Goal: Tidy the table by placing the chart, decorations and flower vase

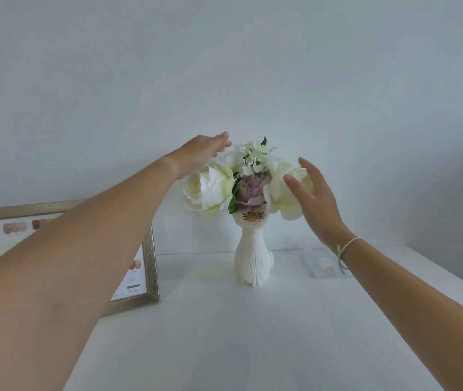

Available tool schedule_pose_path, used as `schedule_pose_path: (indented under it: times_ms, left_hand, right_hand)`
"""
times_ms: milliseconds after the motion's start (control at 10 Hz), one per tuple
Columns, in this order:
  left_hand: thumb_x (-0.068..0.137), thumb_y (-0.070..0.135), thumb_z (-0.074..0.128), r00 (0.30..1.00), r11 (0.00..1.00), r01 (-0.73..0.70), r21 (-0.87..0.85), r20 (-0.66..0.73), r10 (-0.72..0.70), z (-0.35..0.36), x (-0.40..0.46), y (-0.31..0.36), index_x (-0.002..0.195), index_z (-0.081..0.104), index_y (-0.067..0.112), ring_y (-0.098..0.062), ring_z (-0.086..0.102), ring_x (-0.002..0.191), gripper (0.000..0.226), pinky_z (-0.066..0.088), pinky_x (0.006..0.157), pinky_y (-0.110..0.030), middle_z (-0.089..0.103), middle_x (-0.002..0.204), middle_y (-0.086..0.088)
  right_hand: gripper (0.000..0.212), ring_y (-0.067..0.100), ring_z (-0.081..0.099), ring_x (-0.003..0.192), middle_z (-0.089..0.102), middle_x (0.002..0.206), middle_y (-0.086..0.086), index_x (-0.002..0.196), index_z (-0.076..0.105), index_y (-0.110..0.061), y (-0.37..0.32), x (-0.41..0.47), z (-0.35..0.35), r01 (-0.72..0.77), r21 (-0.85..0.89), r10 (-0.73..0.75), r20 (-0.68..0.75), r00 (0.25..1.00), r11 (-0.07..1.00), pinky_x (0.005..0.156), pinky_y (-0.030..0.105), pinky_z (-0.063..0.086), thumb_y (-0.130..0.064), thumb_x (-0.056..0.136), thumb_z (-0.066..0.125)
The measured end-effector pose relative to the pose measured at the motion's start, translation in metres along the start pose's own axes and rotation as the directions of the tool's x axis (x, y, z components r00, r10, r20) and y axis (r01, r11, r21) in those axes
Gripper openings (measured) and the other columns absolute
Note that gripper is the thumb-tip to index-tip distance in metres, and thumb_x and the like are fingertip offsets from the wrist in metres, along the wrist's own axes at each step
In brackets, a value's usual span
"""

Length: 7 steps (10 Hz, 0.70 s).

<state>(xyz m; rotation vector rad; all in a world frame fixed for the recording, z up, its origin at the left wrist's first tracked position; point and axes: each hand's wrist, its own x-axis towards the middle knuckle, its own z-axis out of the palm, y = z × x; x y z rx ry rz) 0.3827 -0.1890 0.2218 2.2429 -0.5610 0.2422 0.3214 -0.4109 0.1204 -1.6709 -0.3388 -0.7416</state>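
Note:
A white cat-shaped flower vase [253, 258] stands upright in the middle of the white table [238, 334], near the wall. It holds white and mauve flowers [250, 190]. My left hand [202, 153] hovers flat over the top left bloom, fingers apart. My right hand [313, 196] is open beside the right bloom, thumb touching its petals. A gold-framed chart [140, 280] stands at the left, partly hidden by my left forearm.
A small clear flat decoration [323, 263] lies on the table right of the vase, behind my right wrist. A pale wall runs close behind the table. The table's right edge slants down at the far right.

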Motion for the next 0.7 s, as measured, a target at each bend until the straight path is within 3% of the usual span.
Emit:
schedule_pose_path:
  times_ms: [200,400,600,700]
  left_hand:
    - [0.096,0.053,0.019,0.999,0.997,-0.032,-0.068,-0.018,0.031,0.006,-0.003,0.001,0.135,0.046,0.024,-0.012,0.039,0.133,0.056,0.021,0.095,-0.034,0.042,0.147,0.000]
    - [0.096,0.053,0.017,0.999,0.996,-0.026,-0.084,0.019,0.028,0.010,-0.006,0.001,0.137,0.045,0.022,-0.011,0.035,0.136,0.058,0.020,0.096,-0.033,0.040,0.148,-0.002]
    - [0.097,0.050,0.021,0.994,0.993,-0.082,-0.086,-0.074,0.076,0.000,-0.017,0.006,0.137,0.044,0.021,-0.015,0.031,0.139,0.055,0.020,0.112,-0.031,0.038,0.150,-0.001]
    - [0.096,0.050,0.024,0.992,0.996,-0.082,-0.029,-0.102,0.079,0.002,-0.032,0.008,0.136,0.046,0.023,-0.015,0.034,0.137,0.053,0.025,0.104,-0.027,0.041,0.147,0.002]
  right_hand:
    - [0.050,0.007,0.040,0.127,0.041,0.141,-0.011,0.136,0.037,-0.039,-0.002,0.001,-0.003,0.019,0.003,-0.019,-0.070,0.997,1.000,0.099,0.025,0.033,-0.051,0.088,0.046]
    - [0.052,-0.003,0.032,0.124,0.037,0.139,-0.017,0.139,0.033,-0.036,-0.004,-0.001,0.002,0.043,-0.066,-0.043,0.001,0.999,0.997,0.103,0.022,0.026,-0.047,0.090,0.044]
    - [0.051,-0.006,0.029,0.125,0.035,0.146,-0.014,0.140,0.034,-0.033,-0.015,-0.012,-0.007,0.076,-0.116,-0.082,-0.051,0.995,0.990,0.101,0.019,0.022,-0.046,0.091,0.045]
    - [0.050,-0.006,0.029,0.124,0.036,0.146,-0.013,0.139,0.035,-0.033,-0.023,-0.022,-0.013,0.067,-0.156,-0.075,-0.049,0.996,0.986,0.101,0.019,0.022,-0.045,0.091,0.045]
